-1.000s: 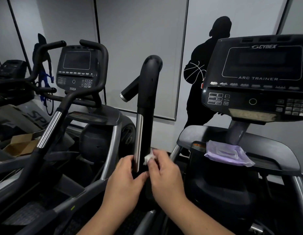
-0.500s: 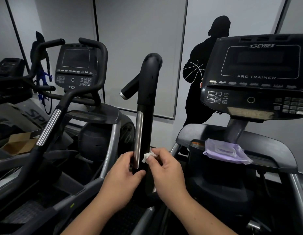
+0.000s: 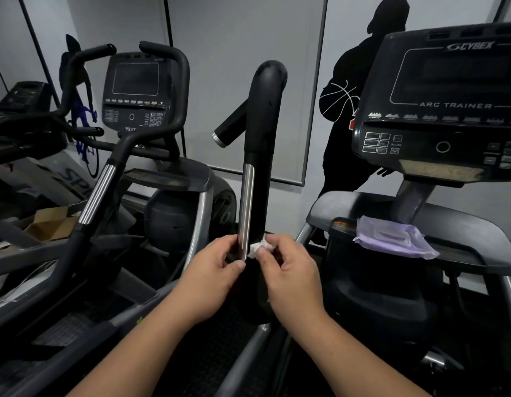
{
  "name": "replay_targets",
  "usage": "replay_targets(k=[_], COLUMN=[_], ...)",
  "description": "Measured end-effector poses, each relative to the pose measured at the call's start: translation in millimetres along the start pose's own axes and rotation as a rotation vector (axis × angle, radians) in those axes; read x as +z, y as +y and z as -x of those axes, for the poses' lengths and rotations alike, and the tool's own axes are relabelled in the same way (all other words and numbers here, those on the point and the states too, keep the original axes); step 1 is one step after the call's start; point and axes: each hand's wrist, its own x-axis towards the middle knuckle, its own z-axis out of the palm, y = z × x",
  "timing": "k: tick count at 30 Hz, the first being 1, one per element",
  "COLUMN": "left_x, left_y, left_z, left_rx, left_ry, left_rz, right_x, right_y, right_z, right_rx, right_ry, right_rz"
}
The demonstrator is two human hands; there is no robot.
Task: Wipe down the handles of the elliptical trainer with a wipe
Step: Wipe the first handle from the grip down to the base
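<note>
A black upright handle [image 3: 263, 156] of the elliptical trainer rises in the middle, with a silver grip strip [image 3: 246, 207] along its left side. My left hand [image 3: 217, 270] wraps the lower end of that strip, thumb and fingers around the bar. My right hand [image 3: 288, 270] pinches a small crumpled white wipe [image 3: 260, 248] and presses it against the handle's right side, just beside my left fingers. The handle's lowest part is hidden behind both hands.
A purple wipe pack [image 3: 391, 239] lies on the trainer's shelf [image 3: 460, 224] at right, below the console [image 3: 449, 110]. A second machine with curved handles [image 3: 105, 179] stands at left, a cardboard box [image 3: 52, 224] behind it. A dark figure decal covers the wall [image 3: 354, 110].
Both hands stay at the lower end of the handle. The right hand's wipe has shifted only slightly against the bar, and the view has edged a little.
</note>
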Motion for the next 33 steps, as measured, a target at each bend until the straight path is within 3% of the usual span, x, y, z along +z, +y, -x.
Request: replay_targets(k=[5,17,24,27,33], left_x=[0,6,11,12,15], left_y=[1,2,-1,1,-2], left_z=[-4,-5,-3,-1,-2], left_rx=[-0.085,-0.061,-0.019,-0.017,0.000], left_ry=[0.028,0.095,0.160,0.172,0.208], left_rz=[0.119,0.066,0.008,0.001,-0.047], right_x=[1,13,11,14,19], right_y=[8,22,22,27,24], right_z=[16,24,23,33,22], right_rx=[-0.077,0.112,0.094,0.104,0.212], right_ry=[-0.095,-0.131,-0.145,-0.230,-0.150], right_rz=[0.206,-0.001,0.022,0.046,-0.305])
